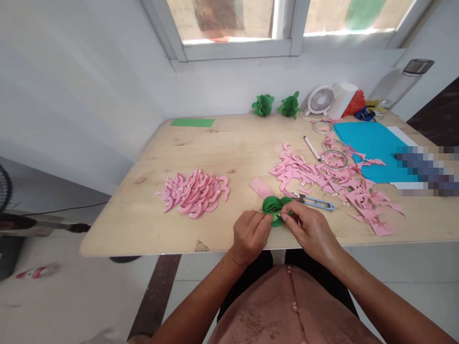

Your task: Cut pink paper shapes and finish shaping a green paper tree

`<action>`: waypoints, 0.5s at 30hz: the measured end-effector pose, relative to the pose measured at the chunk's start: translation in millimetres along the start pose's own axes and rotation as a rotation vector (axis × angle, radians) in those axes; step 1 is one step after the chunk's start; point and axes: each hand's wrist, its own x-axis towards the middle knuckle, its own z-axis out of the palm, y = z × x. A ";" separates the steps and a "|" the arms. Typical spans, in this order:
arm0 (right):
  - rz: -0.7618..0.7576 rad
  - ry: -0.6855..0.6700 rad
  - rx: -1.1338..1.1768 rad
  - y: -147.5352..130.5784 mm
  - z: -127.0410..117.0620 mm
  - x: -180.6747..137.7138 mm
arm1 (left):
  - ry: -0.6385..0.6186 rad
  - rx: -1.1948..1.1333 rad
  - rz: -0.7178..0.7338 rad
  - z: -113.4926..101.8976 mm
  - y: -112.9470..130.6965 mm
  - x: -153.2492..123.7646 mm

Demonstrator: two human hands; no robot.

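Near the table's front edge, my left hand [252, 234] is closed on the left side of a green layered paper craft piece [271, 205]. My right hand [311, 229] pinches the same piece from the right, thumb and index finger at its middle. Something small and pale shows at those fingertips, too small to name. Just behind the right hand lie blue-handled thread snips [317, 202]. A pink paper strip [261, 188] rests right behind the green piece. To the left is a heap of curved pink paper cutouts [195, 193].
Pink paper scraps [322, 177] spread over the right side with tape rolls [334, 159] and a white pen [311, 148]. Behind are blue sheets [373, 143], a small fan [321, 100], two green paper shapes [263, 105] and a glass bottle [403, 86]. A green strip [192, 123] lies back left.
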 end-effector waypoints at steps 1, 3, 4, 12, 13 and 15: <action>0.000 0.000 0.002 0.0 0.0 0.0 | 0.001 0.001 0.000 0.1 0.0 0.2; 0.001 -0.003 0.005 0.2 0.0 0.3 | 0.002 0.005 -0.006 0.2 0.0 0.7; 0.001 -0.003 0.005 0.3 0.1 0.5 | 0.001 0.005 -0.009 0.2 0.0 0.9; -0.006 0.000 -0.001 0.1 -0.9 2.4 | -0.019 -0.017 -0.025 0.6 -0.6 0.2; -0.005 -0.001 -0.005 0.0 -1.1 2.9 | -0.016 -0.023 -0.025 0.7 -0.6 0.1; -0.004 -0.004 -0.017 0.1 -1.3 4.2 | -0.018 -0.029 -0.024 0.8 -0.5 0.1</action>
